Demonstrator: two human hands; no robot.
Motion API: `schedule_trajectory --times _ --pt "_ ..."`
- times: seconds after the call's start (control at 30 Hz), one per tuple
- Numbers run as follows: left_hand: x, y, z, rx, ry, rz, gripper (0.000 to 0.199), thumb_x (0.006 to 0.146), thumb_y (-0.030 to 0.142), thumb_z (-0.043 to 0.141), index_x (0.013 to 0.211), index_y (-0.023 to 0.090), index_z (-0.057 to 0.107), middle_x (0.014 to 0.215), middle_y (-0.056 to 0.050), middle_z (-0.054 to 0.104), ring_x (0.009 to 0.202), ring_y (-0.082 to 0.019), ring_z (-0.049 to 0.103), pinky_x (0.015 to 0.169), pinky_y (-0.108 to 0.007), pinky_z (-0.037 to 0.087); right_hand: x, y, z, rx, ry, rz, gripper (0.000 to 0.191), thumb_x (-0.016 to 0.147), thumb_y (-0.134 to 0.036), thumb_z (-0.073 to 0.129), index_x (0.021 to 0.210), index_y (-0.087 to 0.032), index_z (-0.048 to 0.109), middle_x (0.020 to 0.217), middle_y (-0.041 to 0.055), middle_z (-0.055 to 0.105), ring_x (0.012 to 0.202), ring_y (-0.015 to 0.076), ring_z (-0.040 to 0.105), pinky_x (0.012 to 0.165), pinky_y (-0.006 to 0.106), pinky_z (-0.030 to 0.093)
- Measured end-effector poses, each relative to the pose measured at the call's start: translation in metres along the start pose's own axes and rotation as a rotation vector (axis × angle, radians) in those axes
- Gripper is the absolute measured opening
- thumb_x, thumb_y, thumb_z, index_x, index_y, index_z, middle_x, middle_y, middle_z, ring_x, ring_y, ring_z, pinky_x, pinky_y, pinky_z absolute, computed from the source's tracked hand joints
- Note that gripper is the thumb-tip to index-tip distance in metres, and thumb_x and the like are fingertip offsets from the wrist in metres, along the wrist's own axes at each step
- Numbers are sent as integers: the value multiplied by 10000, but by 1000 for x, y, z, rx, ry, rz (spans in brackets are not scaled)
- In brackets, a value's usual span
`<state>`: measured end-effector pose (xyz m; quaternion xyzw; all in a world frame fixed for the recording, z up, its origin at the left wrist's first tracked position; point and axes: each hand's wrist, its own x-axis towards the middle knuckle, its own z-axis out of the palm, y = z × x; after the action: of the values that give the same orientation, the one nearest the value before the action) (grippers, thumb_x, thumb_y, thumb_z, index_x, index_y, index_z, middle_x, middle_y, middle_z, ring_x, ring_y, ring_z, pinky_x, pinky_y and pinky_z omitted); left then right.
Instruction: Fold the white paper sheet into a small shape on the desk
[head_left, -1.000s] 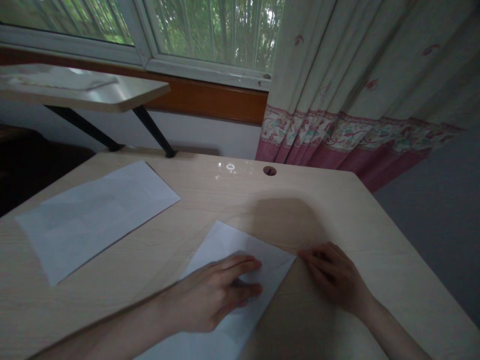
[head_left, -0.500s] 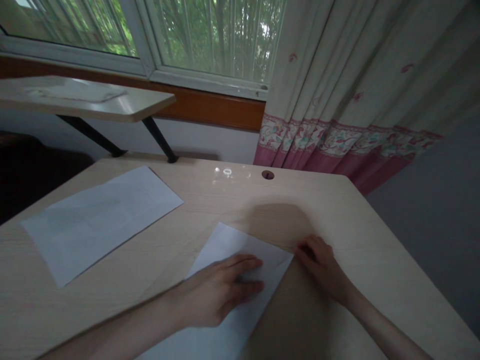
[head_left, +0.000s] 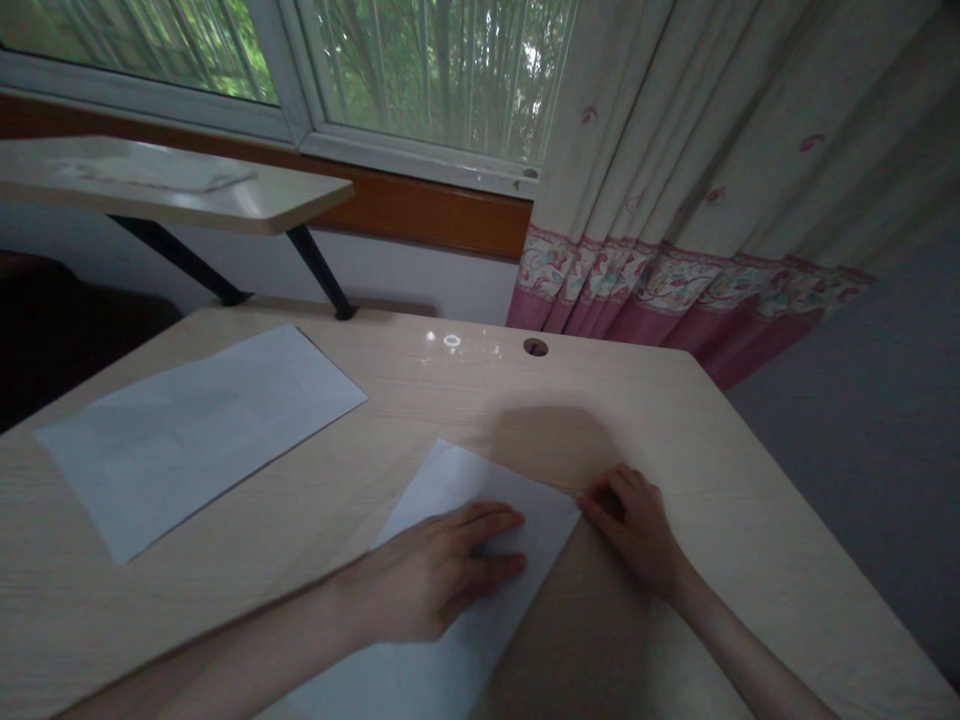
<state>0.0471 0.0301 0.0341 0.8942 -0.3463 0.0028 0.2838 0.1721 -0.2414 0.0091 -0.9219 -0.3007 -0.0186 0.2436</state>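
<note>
Overlapping paper (head_left: pixel 465 655) (near end cropped): left hand (head_left: pixel 442 568)

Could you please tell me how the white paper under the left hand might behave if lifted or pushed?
The paper looks thin-edged, so probably light and floppy. Resting on the smooth-looking desk, it might slide when pushed.

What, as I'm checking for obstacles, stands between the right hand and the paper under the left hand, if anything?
Nothing visible: the right hand is at the right corner of the paper. The left hand lies on it, away from that corner; the other sheet lies farther left.
</note>
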Motion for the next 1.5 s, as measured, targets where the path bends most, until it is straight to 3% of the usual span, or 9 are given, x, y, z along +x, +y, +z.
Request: schedule_trajectory --times 0.67,0.93,1.0,1.07,1.17,1.27,1.5 --pt "-1 2 -3 2 10 14 370 893 107 519 1243 166 624 1430 -147 465 1332 -303 418 1063 -436 436 1 -7 -3 95 27 24 196 908 -374 518 817 -217 594 848 63 612 839 249 560 766 416 423" --pt "0 1 -3 9 -5 1 380 902 123 527 1268 185 605 1450 -134 442 1331 -301 417 1049 -425 451 -5 -2 -3 177 142 78 190 925 -344 465 993 -203 572 883 71 638 810 231 600 723 375 471" --pt "0 1 -2 10 -13 -3 383 901 124 528 1273 182 602 1450 -138 441 1333 -304 412 1055 -428 444 -10 -8 -5 156 155 26 168 927 -333 471 981 -199 557 845 58 619 767 218 582 693 357 456" --pt "0 1 -1 6 -13 -4 372 906 135 530 1267 180 608 1439 -141 452 1330 -307 413 1059 -431 438 -16 -20 -8 98 105 -96 141 939 -315 468 894 -206 546 801 45 596 743 209 551 689 353 424" --pt "0 1 -1 11 -21 -5 371 916 145 522 1276 186 603 1437 -143 453 1326 -305 417 1066 -439 427 -24 -45 -12 69 -120 -275 185 959 -288 470 799 -216 528 775 31 597 760 207 541 722 363 391" --pt "0 1 -2 21 -35 -3 385 911 143 528 1288 189 592 1449 -138 439 1326 -306 416 1065 -448 425 -31 -67 -14 115 -283 -299 129 947 -222 501 822 -217 534 847 17 629 834 201 560 786 366 385" --pt "2 1 -2 -16 -4 6 366 909 143 526 1262 173 614 1436 -151 446 1317 -300 423 1056 -421 433 -37 -75 -1 169 -290 -220 195 908 -197 532 719 -212 489 741 -9 596 732 171 557 727 337 400"
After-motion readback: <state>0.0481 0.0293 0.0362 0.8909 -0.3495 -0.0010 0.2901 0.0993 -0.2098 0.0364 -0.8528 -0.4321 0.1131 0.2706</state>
